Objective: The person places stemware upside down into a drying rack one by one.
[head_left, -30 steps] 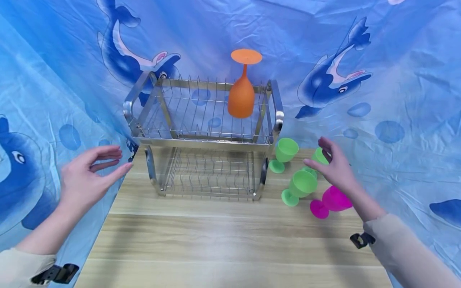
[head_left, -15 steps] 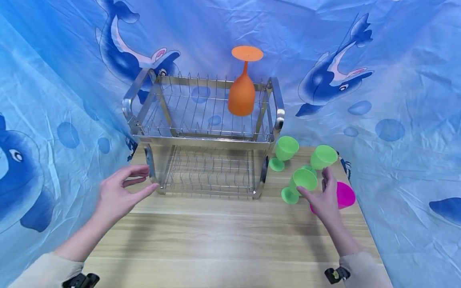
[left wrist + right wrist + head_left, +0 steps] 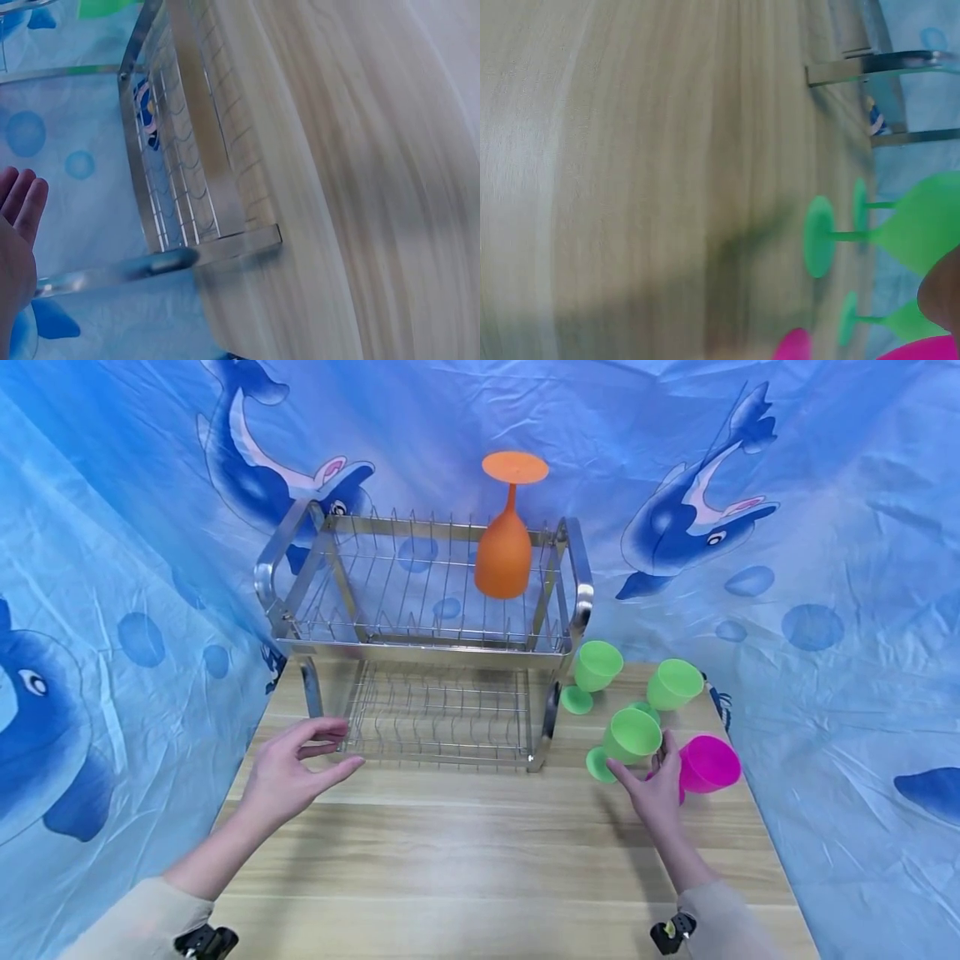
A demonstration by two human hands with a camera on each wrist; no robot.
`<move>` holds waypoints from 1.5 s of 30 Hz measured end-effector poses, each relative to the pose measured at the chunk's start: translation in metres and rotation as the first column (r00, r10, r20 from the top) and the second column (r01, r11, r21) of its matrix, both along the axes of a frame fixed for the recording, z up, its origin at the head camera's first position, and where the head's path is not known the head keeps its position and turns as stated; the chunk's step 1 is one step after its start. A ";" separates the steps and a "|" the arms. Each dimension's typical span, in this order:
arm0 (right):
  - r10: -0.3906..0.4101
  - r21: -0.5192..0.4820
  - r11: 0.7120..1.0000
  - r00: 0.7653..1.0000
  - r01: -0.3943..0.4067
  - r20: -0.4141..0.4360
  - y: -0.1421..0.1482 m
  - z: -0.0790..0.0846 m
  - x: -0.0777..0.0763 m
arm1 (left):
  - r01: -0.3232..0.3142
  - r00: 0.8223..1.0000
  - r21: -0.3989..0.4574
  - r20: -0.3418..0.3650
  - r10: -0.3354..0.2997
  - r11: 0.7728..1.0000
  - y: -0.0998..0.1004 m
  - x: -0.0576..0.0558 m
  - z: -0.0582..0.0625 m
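Note:
My right hand (image 3: 657,790) is at the nearest green plastic goblet (image 3: 632,733), thumb and fingers spread at the near side of its bowl. I cannot tell whether they touch it. In the right wrist view a fingertip (image 3: 943,294) overlaps the green goblet's bowl (image 3: 922,223). A magenta goblet (image 3: 710,765) stands just right of that hand, its foot partly hidden. My left hand (image 3: 291,777) hovers with nothing in it, before the left front of a two-tier metal dish rack (image 3: 427,655). An orange goblet (image 3: 504,558) stands upside down on the upper tier.
Two more green goblets (image 3: 598,667) (image 3: 675,683) stand upright behind the nearest one, right of the rack. The wood-grain table (image 3: 465,852) spreads in front. A blue dolphin-print sheet (image 3: 840,527) surrounds the table at the back and sides.
My left hand has moved right and nearer to the rack's front. The right hand has come down and left, from above the far green goblet to the nearest one. The goblets stay put.

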State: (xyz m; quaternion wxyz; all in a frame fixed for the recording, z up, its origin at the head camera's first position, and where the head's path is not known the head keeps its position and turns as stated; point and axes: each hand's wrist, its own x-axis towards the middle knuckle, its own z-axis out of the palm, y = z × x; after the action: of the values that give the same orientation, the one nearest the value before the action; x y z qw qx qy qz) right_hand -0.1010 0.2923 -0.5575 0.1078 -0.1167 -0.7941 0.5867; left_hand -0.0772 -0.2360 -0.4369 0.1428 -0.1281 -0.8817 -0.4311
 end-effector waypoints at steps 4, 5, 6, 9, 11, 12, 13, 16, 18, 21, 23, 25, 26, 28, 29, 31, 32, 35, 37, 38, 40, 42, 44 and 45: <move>-0.044 -0.013 0.999 0.999 0.044 -0.030 -0.001 -0.013 -0.006 | 0.020 1.000 -0.008 0.009 -0.020 1.000 0.004 -0.001 -0.005; -0.053 -0.011 0.999 0.998 0.053 -0.036 -0.002 -0.016 -0.008 | 0.023 1.000 -0.008 0.006 -0.023 1.000 0.004 -0.001 -0.006; -0.062 -0.005 0.998 0.997 0.062 -0.039 -0.002 -0.017 -0.009 | 0.023 1.000 -0.011 0.005 -0.023 1.000 0.005 -0.001 -0.007; -0.084 0.019 0.996 0.996 0.085 -0.043 -0.004 -0.020 -0.013 | 0.021 1.000 -0.018 0.006 -0.021 1.000 0.007 -0.001 -0.008; -0.098 0.027 0.995 0.995 0.099 -0.035 -0.006 -0.020 -0.015 | 0.023 1.000 -0.017 0.014 -0.022 1.000 0.007 -0.001 -0.008; -0.102 0.028 0.994 0.994 0.103 -0.028 -0.007 -0.020 -0.015 | 0.024 1.000 -0.017 0.018 -0.023 1.000 0.007 -0.001 -0.008; -0.105 0.026 0.994 0.994 0.105 -0.022 -0.008 -0.020 -0.015 | 0.024 0.999 -0.018 0.022 -0.024 1.000 0.007 -0.001 -0.008; -0.104 0.022 0.994 0.995 0.104 0.000 -0.009 -0.020 -0.016 | 0.024 0.999 -0.023 0.029 -0.023 0.999 0.008 0.000 -0.009; -0.100 0.022 0.995 0.995 0.099 0.006 -0.009 -0.021 -0.016 | 0.020 0.999 -0.029 0.027 -0.020 0.999 0.008 0.000 -0.009; -0.095 0.026 0.995 0.995 0.094 0.008 -0.010 -0.024 -0.017 | 0.023 0.999 -0.030 0.026 -0.022 0.999 0.008 0.000 -0.010; -0.092 0.027 0.995 0.996 0.092 0.011 -0.010 -0.025 -0.018 | 0.030 0.999 -0.026 0.025 -0.029 0.999 0.009 0.000 -0.011; -0.090 0.029 0.996 0.996 0.089 0.014 -0.011 -0.027 -0.019 | 0.038 0.999 -0.021 0.025 -0.038 0.999 0.010 0.000 -0.012; -0.091 0.029 0.995 0.996 0.091 0.017 -0.012 -0.028 -0.019 | 0.042 0.999 -0.019 0.025 -0.041 0.999 0.010 0.000 -0.013; -0.097 0.028 0.995 0.995 0.096 0.019 -0.012 -0.030 -0.020 | 0.044 0.999 -0.015 0.026 -0.043 0.999 0.010 0.001 -0.013; -0.100 0.026 0.995 0.995 0.099 0.019 -0.013 -0.030 -0.020 | 0.043 0.999 -0.016 0.026 -0.043 0.999 0.011 0.001 -0.013; -0.109 0.021 0.994 0.994 0.109 0.019 -0.013 -0.031 -0.021 | 0.040 0.999 -0.016 0.029 -0.039 0.999 0.011 0.002 -0.013; -0.115 0.019 0.993 0.993 0.115 0.019 -0.013 -0.031 -0.022 | 0.039 0.999 -0.017 0.030 -0.038 0.999 0.011 0.002 -0.013; -0.132 0.016 0.991 0.991 0.131 0.023 -0.013 -0.030 -0.023 | 0.042 0.999 -0.015 0.034 -0.042 0.999 0.011 0.002 -0.013; -0.139 0.022 0.990 0.990 0.138 0.023 -0.013 -0.027 -0.023 | 0.048 0.998 -0.015 0.036 -0.047 0.999 0.011 0.002 -0.013; -0.141 0.031 0.990 0.990 0.140 0.021 -0.013 -0.026 -0.023 | 0.050 0.998 -0.015 0.037 -0.050 0.999 0.011 0.002 -0.013; -0.136 0.061 0.989 0.991 0.135 0.011 -0.013 -0.022 -0.021 | 0.052 0.998 -0.018 0.040 -0.051 0.998 0.012 0.002 -0.012; -0.117 0.111 0.987 0.993 0.119 -0.022 -0.013 -0.018 -0.019 | 0.054 0.998 -0.025 0.042 -0.053 0.998 0.012 0.002 -0.012; -0.091 0.178 0.979 0.993 0.102 -0.071 -0.013 -0.013 -0.016 | 0.054 0.997 -0.035 0.049 -0.052 0.998 0.013 0.002 -0.011; -0.074 0.215 0.972 0.993 0.094 -0.097 -0.013 -0.010 -0.014 | 0.054 0.997 -0.041 0.053 -0.051 0.998 0.013 0.002 -0.010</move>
State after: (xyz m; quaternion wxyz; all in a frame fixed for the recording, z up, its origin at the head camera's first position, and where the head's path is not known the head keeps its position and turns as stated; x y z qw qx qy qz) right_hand -0.1151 0.2796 -0.5672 0.1797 -0.1117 -0.8427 0.4950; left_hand -0.0757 -0.2231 -0.4473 0.1059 -0.1431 -0.8904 -0.4189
